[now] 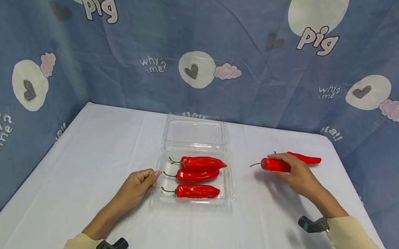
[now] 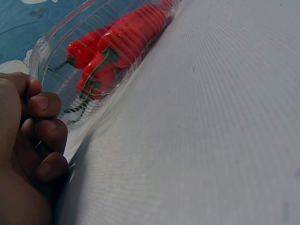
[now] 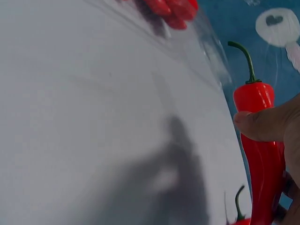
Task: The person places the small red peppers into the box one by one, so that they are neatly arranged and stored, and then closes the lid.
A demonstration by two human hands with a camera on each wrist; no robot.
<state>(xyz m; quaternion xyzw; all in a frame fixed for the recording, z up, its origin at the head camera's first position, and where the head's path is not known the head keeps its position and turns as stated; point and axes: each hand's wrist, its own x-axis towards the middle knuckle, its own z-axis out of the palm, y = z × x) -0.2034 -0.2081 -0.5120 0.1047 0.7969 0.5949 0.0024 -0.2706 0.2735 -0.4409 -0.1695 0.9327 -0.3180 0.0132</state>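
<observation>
My left hand (image 1: 137, 186) pinches the left rim of a clear plastic clamshell container (image 1: 228, 187), its fingers curled in the left wrist view. Inside lie several red chili peppers (image 1: 197, 191), stems pointing left. Over on the right, my right hand (image 1: 297, 173) grips another red chili pepper (image 3: 260, 159) around its body, thumb across it near the green stem. That pepper is raised above the table, casting a shadow. One more red chili pepper (image 1: 306, 159) lies just behind the right hand, partly hidden by it.
The container's lid (image 1: 196, 132) is folded back toward the far table edge. A white cloth covers the table (image 1: 184, 240). Blue printed fabric (image 1: 212, 29) hangs behind and along both sides. Each wrist wears a dark band (image 1: 112, 248).
</observation>
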